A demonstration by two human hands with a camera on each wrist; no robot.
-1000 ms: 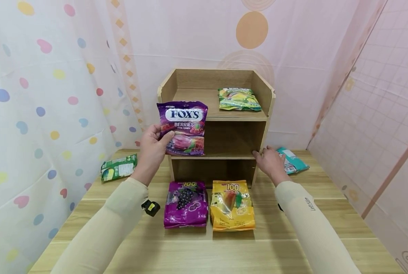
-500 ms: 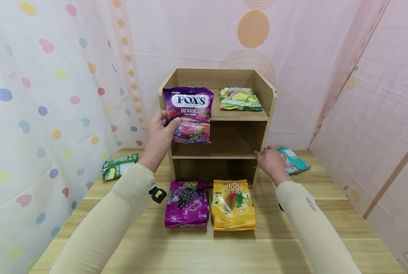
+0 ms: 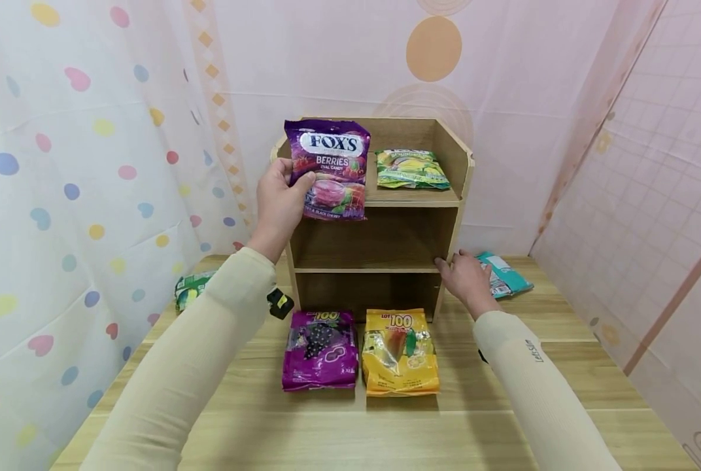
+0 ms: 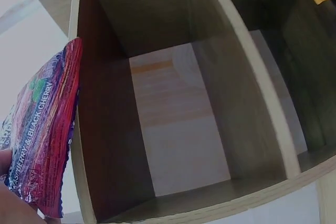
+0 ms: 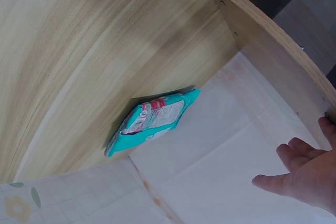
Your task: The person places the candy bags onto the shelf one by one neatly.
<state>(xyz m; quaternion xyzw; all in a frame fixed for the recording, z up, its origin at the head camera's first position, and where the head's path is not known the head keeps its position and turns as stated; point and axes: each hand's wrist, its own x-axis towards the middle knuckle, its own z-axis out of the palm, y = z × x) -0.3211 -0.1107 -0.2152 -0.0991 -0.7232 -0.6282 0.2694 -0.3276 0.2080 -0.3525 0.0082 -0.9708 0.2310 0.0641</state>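
My left hand (image 3: 282,203) pinches a purple Fox's Berries candy bag (image 3: 341,167) by its left side, thumb across the front. The bag is upright before the top shelf of a wooden shelf unit (image 3: 380,204), hiding that shelf's left part. In the left wrist view the candy bag (image 4: 44,129) appears edge-on beside the top board. My right hand (image 3: 465,280) touches the unit's right side with its fingertips; in the right wrist view the fingers of this hand (image 5: 310,174) are spread and hold nothing. A green-yellow candy bag (image 3: 412,170) lies on the top shelf at right.
A purple Lot 100 bag (image 3: 320,353) and a yellow Lot 100 bag (image 3: 400,356) lean before the bottom compartment. One teal bag (image 3: 506,275) lies right of the unit. At left, a green bag (image 3: 191,289) is partly behind my forearm. Curtains surround the table (image 3: 327,435).
My left hand has raised the purple candy bag and shifted it slightly right, from middle-compartment height to the top shelf. My right hand has stayed at the unit's side.
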